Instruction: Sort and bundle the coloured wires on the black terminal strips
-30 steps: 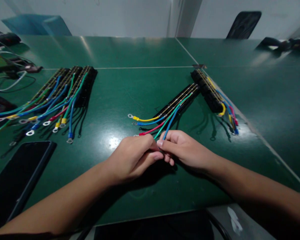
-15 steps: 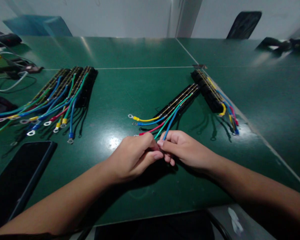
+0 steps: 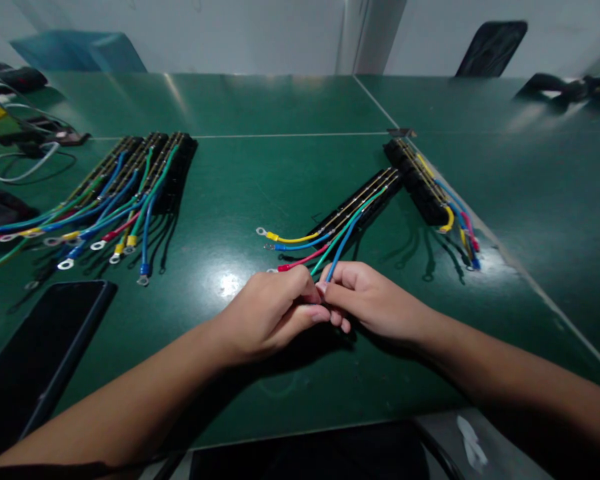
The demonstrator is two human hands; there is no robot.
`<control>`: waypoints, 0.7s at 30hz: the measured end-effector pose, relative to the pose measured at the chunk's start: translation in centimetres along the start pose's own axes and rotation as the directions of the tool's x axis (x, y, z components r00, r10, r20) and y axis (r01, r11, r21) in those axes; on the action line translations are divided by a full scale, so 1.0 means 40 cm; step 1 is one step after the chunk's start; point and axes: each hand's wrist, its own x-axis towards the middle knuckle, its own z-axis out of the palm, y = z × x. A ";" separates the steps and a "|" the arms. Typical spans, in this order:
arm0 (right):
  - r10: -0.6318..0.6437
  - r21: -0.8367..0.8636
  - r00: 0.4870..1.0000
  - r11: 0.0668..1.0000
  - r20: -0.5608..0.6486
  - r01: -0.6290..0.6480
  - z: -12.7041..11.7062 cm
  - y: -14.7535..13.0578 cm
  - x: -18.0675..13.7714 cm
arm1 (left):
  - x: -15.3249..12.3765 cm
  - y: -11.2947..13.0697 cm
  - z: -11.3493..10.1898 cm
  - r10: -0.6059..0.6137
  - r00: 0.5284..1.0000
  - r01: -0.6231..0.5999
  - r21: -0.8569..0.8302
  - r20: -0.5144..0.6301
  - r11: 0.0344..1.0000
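A black terminal block lies slanted on the green table, with yellow, red, green and blue wires running toward me. My right hand is closed, pinching the blue wire near its front end. Touching it is my left hand, closed with thumb and bent forefinger at the same spot; what they hold is hidden. The green wire passes behind the fingers, its end out of sight. Beyond my left hand, the red wire and the yellow wire with a ring lug lie loose.
Several similar wired blocks sit side by side at the left. Another wired block touches the far end of mine. A phone lies at front left, and cables are at the far left. The table's front edge is close.
Both hands stay almost in place. My left thumb has shifted slightly right, toward my right fingers. The whole view has moved very slightly.
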 end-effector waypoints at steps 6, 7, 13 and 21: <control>-0.006 -0.021 0.999 1.000 0.032 0.007 0.004 -0.006 0.001 | 0.005 0.001 -0.002 -0.022 0.999 0.023 -0.046 0.025 0.999; -0.002 -0.020 1.000 1.000 0.029 0.003 0.004 -0.006 0.001 | 0.004 0.001 -0.002 -0.012 1.000 0.013 -0.052 0.015 0.999; -0.014 -0.049 1.000 0.999 0.014 0.015 0.005 -0.002 -0.001 | 0.004 0.004 -0.005 -0.024 1.000 0.025 -0.070 0.004 0.997; -0.002 -0.053 1.000 0.999 -0.004 0.002 0.003 -0.005 -0.004 | 0.006 0.007 -0.013 -0.053 0.998 0.060 -0.179 0.046 0.982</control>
